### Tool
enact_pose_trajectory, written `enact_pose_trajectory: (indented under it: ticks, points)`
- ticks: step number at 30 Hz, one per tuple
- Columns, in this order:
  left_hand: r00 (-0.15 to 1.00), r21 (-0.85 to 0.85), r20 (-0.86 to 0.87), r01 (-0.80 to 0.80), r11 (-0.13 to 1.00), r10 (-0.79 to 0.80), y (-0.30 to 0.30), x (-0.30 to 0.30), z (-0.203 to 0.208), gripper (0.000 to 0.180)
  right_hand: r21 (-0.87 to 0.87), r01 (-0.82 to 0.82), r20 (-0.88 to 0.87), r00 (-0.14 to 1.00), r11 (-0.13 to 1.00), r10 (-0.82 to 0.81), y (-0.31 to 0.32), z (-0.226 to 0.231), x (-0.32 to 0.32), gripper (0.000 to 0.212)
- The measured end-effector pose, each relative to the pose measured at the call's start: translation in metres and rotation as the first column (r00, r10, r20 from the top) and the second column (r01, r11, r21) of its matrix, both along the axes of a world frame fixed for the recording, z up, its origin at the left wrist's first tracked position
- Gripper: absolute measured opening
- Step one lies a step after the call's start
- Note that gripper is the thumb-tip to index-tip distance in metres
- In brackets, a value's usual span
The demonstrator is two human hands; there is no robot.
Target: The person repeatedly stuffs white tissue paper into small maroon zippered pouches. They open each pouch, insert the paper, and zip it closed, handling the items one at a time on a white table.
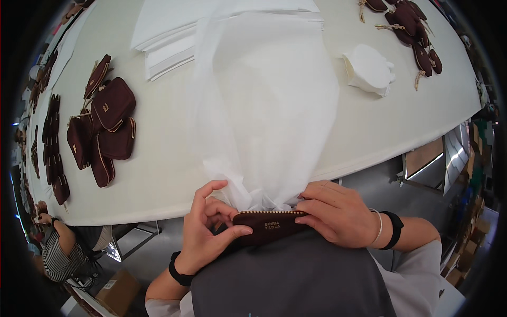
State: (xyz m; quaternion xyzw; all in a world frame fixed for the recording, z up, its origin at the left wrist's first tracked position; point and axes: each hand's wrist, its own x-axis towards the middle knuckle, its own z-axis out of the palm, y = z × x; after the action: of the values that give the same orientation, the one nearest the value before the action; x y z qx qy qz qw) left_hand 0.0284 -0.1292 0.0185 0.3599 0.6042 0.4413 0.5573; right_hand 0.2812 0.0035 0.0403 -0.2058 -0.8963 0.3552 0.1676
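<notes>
Close to my body, just off the table's near edge, I hold a dark burgundy zip pouch (272, 227) with a gold zip along its top. My left hand (207, 227) grips the pouch's left end, thumb on the front face. At the other end, the fingers of my right hand (338, 214) are closed on its top corner. White tissue paper (269, 100) runs from the far side of the table down to the pouch. Its near end is crumpled behind the zip, between my hands; whether it goes inside the pouch is hidden.
A stack of white sheets (169, 53) lies at the far left of the tissue. Burgundy pouches (113, 105) are piled on the left, and more pouches (409, 24) lie far right. A crumpled white bundle (368, 68) sits right. Another person (62, 251) is at lower left.
</notes>
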Motion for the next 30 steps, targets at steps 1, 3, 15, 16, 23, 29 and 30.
enact_pose_trajectory:
  ticks: [1,3,15,16,23,29,30]
  points:
    - [1.0,-0.005,0.017,0.008,1.0,-0.008,0.0,-0.001,0.0,0.081,0.017,-0.007,-0.088,0.996,1.0,0.008,0.001,-0.004,-0.001,0.021]
    - [0.998,-0.01,0.056,0.028,1.0,-0.027,0.003,-0.004,0.0,0.076,0.019,-0.006,-0.146,0.989,1.0,0.008,-0.001,-0.008,-0.002,0.025]
    - [0.932,0.089,-0.264,0.278,0.956,-0.247,0.011,-0.012,0.004,0.028,-0.349,-0.018,0.068,0.997,0.937,0.044,0.021,0.003,-0.007,0.034]
    - [0.921,0.126,-0.32,0.275,0.953,-0.223,0.011,-0.011,0.004,0.027,-0.325,-0.061,0.065,0.994,0.944,0.086,0.023,0.002,-0.007,0.033]
    - [0.856,0.18,-0.455,0.36,0.915,-0.247,0.016,-0.012,0.006,0.027,-0.039,-0.276,-0.12,0.956,0.96,0.269,0.015,-0.002,-0.013,0.033]
    - [0.843,0.272,-0.469,0.421,0.865,-0.263,0.019,-0.012,0.004,0.028,-0.449,-0.066,-0.01,0.998,0.891,0.069,0.018,0.01,-0.014,0.044]
    - [0.837,0.285,-0.467,0.446,0.849,-0.283,0.019,-0.014,0.003,0.028,-0.477,-0.059,0.025,0.996,0.877,0.08,0.019,0.007,-0.008,0.043]
